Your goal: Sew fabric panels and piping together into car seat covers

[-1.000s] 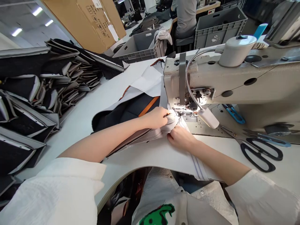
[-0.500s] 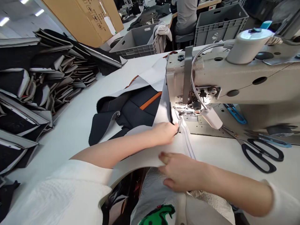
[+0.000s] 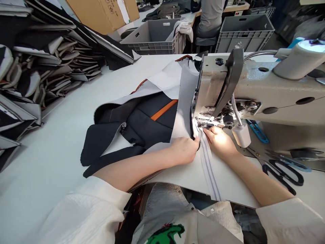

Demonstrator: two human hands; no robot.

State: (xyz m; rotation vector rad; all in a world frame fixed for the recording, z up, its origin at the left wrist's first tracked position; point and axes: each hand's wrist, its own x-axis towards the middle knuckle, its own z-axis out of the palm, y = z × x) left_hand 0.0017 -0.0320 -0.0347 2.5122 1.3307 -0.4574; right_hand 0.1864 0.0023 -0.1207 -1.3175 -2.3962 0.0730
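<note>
A dark and light grey fabric piece [image 3: 149, 118] with an orange strip lies on the white table, its right edge at the needle area of the sewing machine [image 3: 213, 84]. My left hand [image 3: 185, 150] is closed on the edge of this fabric, just in front of the presser foot. A white zipper tape [image 3: 208, 166] runs from the foot down over the table's front edge. My right hand [image 3: 221, 142] has its fingers pressed together at the tape's upper end, close to the foot, right of my left hand.
Black-handled scissors [image 3: 281, 169] and blue snips [image 3: 257, 131] lie right of the hands. A thread cone [image 3: 301, 59] stands on the machine. Stacked fabric pieces [image 3: 58, 57] fill the left. Behind are grey crates [image 3: 154, 34], a cardboard box [image 3: 101, 15] and a seated person [image 3: 210, 18].
My right hand has moved up from near the table's front edge to the zipper tape beside the foot. The view has shifted, and the machine's front lever now stands tilted.
</note>
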